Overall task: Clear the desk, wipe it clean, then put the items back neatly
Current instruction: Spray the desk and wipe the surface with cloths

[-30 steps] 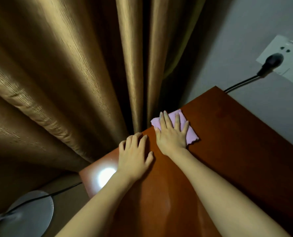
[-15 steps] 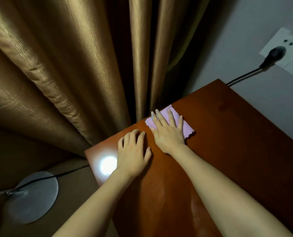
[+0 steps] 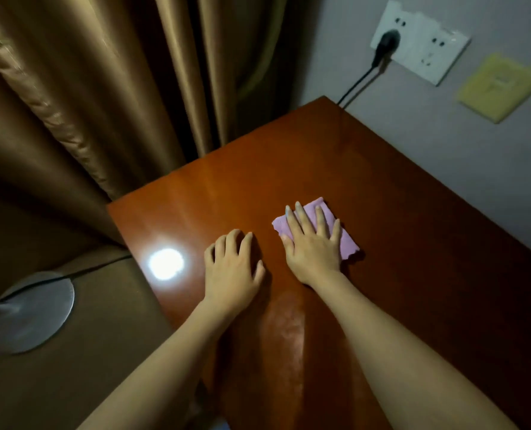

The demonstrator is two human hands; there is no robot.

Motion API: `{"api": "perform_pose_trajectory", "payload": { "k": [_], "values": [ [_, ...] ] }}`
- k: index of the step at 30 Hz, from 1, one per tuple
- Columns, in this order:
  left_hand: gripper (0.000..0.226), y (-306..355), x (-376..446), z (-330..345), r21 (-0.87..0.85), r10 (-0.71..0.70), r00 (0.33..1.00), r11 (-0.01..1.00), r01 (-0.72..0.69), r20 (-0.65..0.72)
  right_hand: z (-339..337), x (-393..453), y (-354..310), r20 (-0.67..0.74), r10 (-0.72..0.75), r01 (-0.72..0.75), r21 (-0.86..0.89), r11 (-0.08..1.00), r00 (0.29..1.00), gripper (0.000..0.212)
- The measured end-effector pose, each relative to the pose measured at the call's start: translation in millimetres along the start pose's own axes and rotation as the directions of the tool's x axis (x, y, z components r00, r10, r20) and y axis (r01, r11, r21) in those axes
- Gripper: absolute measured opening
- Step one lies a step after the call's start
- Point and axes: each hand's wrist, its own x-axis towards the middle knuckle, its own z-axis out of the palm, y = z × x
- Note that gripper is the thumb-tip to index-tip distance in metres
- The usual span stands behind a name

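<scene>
Head view: the right hand (image 3: 314,246) presses spread fingers flat on a pink cloth (image 3: 346,240) to wipe the wooden desk (image 3: 413,259); the left hand (image 3: 233,268), fingers bent, braces beside it.

Dim, soft-focus wide-angle view; a bright glare spot (image 3: 166,264) on the glossy desk (image 3: 382,243).

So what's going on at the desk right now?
A person is wiping the desk. The right hand presses a pink cloth flat on the wood with straight fingers, while the left hand rests on the surface beside it, fingers bent. No other items show on the desktop, so putting things back is not yet done.
</scene>
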Motion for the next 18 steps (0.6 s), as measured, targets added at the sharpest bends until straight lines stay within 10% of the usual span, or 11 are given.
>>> {"api": "perform_pose_trajectory", "payload": {
  "k": [18],
  "values": [
    [0.055,207,-210,46,-0.005,0.174,0.980,0.985,-0.174,0.097,59,-289,196,-0.037,0.294,-0.290,0.086,0.953,0.955,0.060]
  ]
}}
